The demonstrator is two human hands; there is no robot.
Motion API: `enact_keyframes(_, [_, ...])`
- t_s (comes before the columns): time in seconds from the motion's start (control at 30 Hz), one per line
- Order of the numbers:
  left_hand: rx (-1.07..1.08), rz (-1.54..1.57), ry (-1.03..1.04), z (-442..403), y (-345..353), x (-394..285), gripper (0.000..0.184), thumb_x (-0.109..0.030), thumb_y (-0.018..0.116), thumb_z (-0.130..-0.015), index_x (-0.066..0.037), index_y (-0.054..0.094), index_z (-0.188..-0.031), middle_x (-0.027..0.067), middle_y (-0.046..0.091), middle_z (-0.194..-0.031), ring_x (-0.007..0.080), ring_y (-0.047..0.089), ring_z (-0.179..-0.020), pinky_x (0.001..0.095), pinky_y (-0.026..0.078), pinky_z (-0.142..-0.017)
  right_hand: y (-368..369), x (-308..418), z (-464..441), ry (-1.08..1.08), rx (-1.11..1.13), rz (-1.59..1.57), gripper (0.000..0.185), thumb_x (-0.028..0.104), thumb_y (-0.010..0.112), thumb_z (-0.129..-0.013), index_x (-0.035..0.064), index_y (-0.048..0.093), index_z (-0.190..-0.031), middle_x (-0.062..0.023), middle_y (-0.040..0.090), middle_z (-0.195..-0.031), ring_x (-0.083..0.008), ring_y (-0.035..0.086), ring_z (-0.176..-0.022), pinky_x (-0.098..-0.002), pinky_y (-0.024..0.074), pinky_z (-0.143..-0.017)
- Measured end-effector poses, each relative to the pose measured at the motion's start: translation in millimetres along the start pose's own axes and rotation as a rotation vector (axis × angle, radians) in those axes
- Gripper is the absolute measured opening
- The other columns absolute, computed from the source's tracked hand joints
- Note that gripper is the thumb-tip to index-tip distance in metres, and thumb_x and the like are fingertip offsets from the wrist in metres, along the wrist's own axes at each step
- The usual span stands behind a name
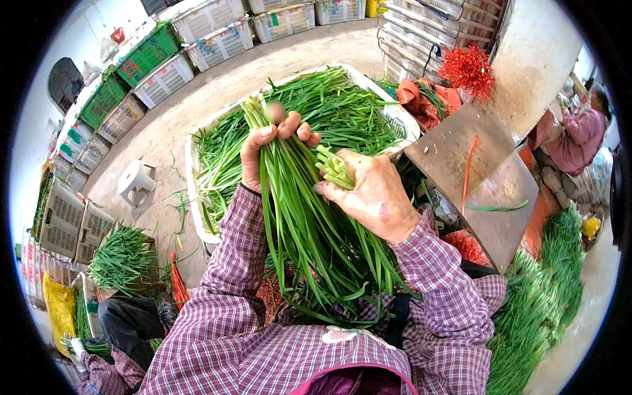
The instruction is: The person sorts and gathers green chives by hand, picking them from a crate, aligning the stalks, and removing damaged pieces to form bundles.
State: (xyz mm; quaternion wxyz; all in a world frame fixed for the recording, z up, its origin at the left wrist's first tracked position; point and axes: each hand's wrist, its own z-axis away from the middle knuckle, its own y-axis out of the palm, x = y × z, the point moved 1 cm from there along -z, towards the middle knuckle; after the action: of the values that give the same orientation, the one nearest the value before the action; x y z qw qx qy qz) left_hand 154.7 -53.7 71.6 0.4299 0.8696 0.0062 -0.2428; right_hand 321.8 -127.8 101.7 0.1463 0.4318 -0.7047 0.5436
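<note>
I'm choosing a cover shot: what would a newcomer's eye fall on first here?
Probably the larger bunch mid-picture, gripped in the left hand, and the smaller bunch in the right hand. Next, the bright red strips at upper right, beyond the board. Then the white crate heaped with greens, just beyond the hands.

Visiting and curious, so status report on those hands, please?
Left hand gripping larger green bunch. Right hand holding smaller bunch. Nothing seen in the way.
</note>
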Motion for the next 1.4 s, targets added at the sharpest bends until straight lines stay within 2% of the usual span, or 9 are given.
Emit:
enact_keyframes(0.17, [-0.063,-0.036,-0.022,2.1,10.9,0.4,0.019,-0.015,0.06,-0.082,-0.014,0.048,-0.098,0.0008,0.05,-0.086,0.0227,0.056,-0.092,0.0417,0.046,-0.096,2.6,-7.5,-2.4,-0.057,-0.036,0.027,0.021,0.015,0.071,-0.076,-0.0006,0.062,-0.089,-0.0091,0.062,-0.065,-0.0168,0.061,-0.058,-0.0334,0.0477,-0.056])
enact_keyframes(0.27, [-0.118,-0.096,-0.074,4.0,10.0,-3.5,0.019,-0.013,0.059,-0.08,-0.012,0.05,-0.097,0.0048,0.056,-0.092,0.0282,0.058,-0.099,0.0428,0.048,-0.095,-10.8,-10.7,-3.2,0.181,0.165,-0.374,0.018,0.015,0.069,-0.082,-0.0004,0.064,-0.091,0.0029,0.06,-0.07,-0.0037,0.056,-0.057,-0.0218,0.0481,-0.048])
enact_keyframes(0.37, [-0.127,-0.132,-0.101,5.3,3.6,-3.9,0.023,-0.01,0.057,-0.078,-0.009,0.051,-0.1,0.0106,0.06,-0.097,0.0336,0.06,-0.106,0.0445,0.051,-0.091,-30.5,-6.6,-3.7,0.336,0.246,-0.606,0.012,0.015,0.068,-0.08,0.0039,0.067,-0.083,0.0042,0.062,-0.069,-0.0037,0.056,-0.061,-0.0235,0.0467,-0.055])
enact_keyframes(0.57, [-0.198,-0.438,-0.214,6.4,3.6,-6.2,0.033,-0.009,0.059,-0.074,-0.005,0.05,-0.105,0.0152,0.062,-0.093,0.0288,0.067,-0.078,0.0373,0.058,-0.068,-57.9,-21.8,-2.6,0.332,0.249,-0.676,0.023,0.024,0.07,-0.079,0.0038,0.068,-0.09,-0.0005,0.064,-0.077,-0.0071,0.055,-0.057,-0.0212,0.0442,-0.052])
enact_keyframes(0.73, [-0.159,-0.559,-0.245,6.8,8.4,-0.8,0.042,-0.014,0.062,-0.072,-0.005,0.048,-0.11,0.0108,0.058,-0.081,0.0184,0.055,-0.054,0.0312,0.046,-0.049,-77.8,-17.7,4.6,0.34,0.154,-0.696,0.028,0.024,0.069,-0.078,0.001,0.065,-0.093,-0.0031,0.064,-0.08,-0.0091,0.058,-0.063,-0.0222,0.0473,-0.05])
enact_keyframes(0.97, [-0.225,-0.471,-0.229,20.1,-21.1,-17.4,0.049,-0.017,0.062,-0.079,-0.001,0.047,-0.122,0.0029,0.055,-0.077,0.0122,0.054,-0.061,0.0273,0.045,-0.057,-108.0,-45.4,20.9,0.328,0.125,-0.811,0.026,0.022,0.067,-0.077,0.0003,0.064,-0.092,-0.0062,0.063,-0.079,-0.0084,0.056,-0.06,-0.0218,0.0461,-0.047])
enact_keyframes(1.13, [-0.29,-0.5,-0.236,15.3,-16.6,-12.0,0.033,-0.019,0.062,-0.088,-0.005,0.05,-0.116,0.0055,0.055,-0.087,0.017,0.057,-0.069,0.0311,0.049,-0.064,-97.2,-25.2,10.6,0.272,0.166,-0.298,0.023,0.023,0.068,-0.082,0.0024,0.067,-0.093,-0.0031,0.064,-0.08,-0.0068,0.057,-0.066,-0.0227,0.0477,-0.052])
enact_keyframes(1.23, [-0.334,-0.518,-0.207,5.1,-2.8,-3.1,0.03,-0.018,0.067,-0.084,-0.006,0.054,-0.109,0.0057,0.061,-0.083,0.0158,0.063,-0.068,0.0267,0.054,-0.056,-69.7,-5.0,2.6,0.301,0.131,-0.376,0.024,0.025,0.07,-0.081,0.0023,0.066,-0.09,-0.0004,0.065,-0.077,-0.0088,0.057,-0.066,-0.0263,0.0482,-0.059])
enact_keyframes(1.4, [-0.407,-0.572,-0.197,0.5,19.1,-0.2,0.025,-0.016,0.066,-0.086,-0.006,0.055,-0.106,0.0046,0.061,-0.083,0.0151,0.063,-0.069,0.027,0.054,-0.057,-24.6,-8.6,-16.0,0.043,0.015,-0.213,0.033,0.03,0.075,-0.075,0.0006,0.06,-0.078,-0.0125,0.064,-0.068,-0.0195,0.063,-0.062,-0.0333,0.049,-0.06])
